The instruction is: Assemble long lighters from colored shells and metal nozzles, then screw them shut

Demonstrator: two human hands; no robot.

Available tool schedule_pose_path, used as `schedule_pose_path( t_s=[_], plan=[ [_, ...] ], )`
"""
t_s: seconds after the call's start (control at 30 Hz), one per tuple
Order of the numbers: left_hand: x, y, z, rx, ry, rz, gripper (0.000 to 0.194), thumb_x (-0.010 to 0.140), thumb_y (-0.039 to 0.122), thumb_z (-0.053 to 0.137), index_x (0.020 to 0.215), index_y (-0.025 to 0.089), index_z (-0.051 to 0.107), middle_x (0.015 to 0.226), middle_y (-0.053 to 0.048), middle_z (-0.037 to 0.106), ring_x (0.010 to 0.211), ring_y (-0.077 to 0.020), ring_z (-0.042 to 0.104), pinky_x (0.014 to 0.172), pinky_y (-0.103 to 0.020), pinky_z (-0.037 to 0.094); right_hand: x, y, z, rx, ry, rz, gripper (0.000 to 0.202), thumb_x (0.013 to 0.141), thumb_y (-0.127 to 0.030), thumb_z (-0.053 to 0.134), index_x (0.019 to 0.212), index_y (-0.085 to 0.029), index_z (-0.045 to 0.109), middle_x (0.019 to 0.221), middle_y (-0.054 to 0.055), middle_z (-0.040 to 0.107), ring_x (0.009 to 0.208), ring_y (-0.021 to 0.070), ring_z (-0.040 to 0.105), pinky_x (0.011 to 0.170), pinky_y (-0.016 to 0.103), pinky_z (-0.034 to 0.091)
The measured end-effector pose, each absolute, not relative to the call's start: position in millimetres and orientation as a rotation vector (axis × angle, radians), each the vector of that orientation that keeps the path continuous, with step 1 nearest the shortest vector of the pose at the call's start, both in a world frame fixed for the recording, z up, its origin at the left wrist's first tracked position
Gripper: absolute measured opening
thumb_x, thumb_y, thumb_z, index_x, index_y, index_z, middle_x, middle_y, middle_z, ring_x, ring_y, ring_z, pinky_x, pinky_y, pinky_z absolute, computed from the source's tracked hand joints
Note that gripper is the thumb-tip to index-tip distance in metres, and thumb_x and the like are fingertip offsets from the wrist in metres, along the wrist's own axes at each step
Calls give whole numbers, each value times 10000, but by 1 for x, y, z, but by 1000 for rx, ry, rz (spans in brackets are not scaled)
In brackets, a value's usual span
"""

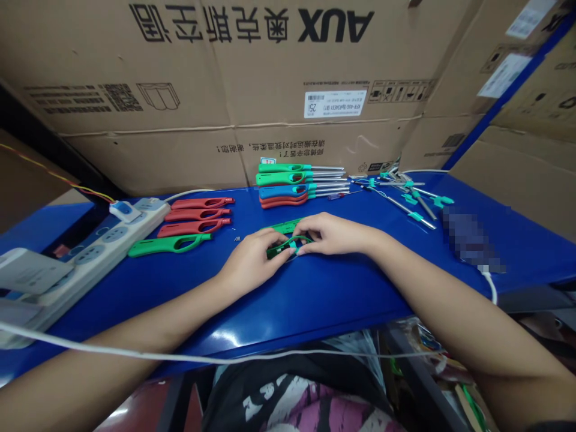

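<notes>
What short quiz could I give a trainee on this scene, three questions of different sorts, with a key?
1. How many red handles lie beside the power strip, left of the left hand?
2. Which side of the stacked handles are the loose metal rods on?
a) left
b) right
c) on top
3. Fill in: in the stack, the ___ handle sits between the green ones and the orange-red ones.

Key: 1. three; 2. b; 3. blue
</notes>
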State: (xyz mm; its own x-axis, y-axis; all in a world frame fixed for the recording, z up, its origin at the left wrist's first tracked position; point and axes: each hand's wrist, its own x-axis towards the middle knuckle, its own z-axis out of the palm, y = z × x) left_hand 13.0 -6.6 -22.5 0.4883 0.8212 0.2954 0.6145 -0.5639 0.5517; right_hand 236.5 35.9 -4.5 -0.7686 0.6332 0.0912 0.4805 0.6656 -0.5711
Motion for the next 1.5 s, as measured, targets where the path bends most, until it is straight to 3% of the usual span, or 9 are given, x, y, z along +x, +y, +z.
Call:
schedule_pose_path(
  t_s=[0.2,0.3,0.4,0.6,0.93,1.33,1.5],
  plan=[
    [12,-4,-25,2350,1232,761,205,937,370,610,919,195,715,936,-42,719,849,-208,657,720,-307,463,249,35,8,-889,-2626,731,352,819,-306,751,1121,-146,669,976,56,625,748,132,515,671,250,417],
    [11,-3,-27,2351,1217,771,201,937,370,616,938,196,717,963,-45,726,867,-208,661,736,-305,468,263,40,15,-954,-2679,742,315,811,-284,750,1094,-160,691,1034,65,646,791,145,529,712,263,430],
    [10,-2,-28,2349,1198,788,195,934,362,625,937,191,717,955,-45,727,857,-203,659,739,-304,471,270,45,16,-1003,-2717,779,211,834,-292,721,994,-154,719,959,53,665,768,146,523,704,270,417],
    [11,-2,-30,2281,1165,884,160,879,337,700,835,183,710,839,-18,715,732,-171,637,693,-285,479,266,46,11,-1025,-2717,768,187,829,-334,725,865,-151,711,773,16,631,671,128,483,627,257,349],
    [4,1,-22,2464,1151,764,255,928,400,622,977,185,750,979,-83,744,873,-228,690,796,-346,526,270,44,16,-1252,-2744,686,146,829,-292,703,882,-161,664,822,32,651,670,132,507,599,248,335],
    [9,0,-20,2159,1219,840,247,863,409,647,796,186,729,826,-35,744,776,-204,673,688,-300,480,267,44,13,-1091,-2723,837,227,856,-377,683,849,-150,675,804,30,666,685,133,519,626,256,373],
    [8,0,-21,2120,1285,719,267,882,430,632,847,196,756,866,-40,758,797,-222,679,717,-328,500,267,42,17,-1134,-2745,896,217,853,-369,675,831,-154,678,773,27,660,668,132,522,609,253,369]
  ],
)
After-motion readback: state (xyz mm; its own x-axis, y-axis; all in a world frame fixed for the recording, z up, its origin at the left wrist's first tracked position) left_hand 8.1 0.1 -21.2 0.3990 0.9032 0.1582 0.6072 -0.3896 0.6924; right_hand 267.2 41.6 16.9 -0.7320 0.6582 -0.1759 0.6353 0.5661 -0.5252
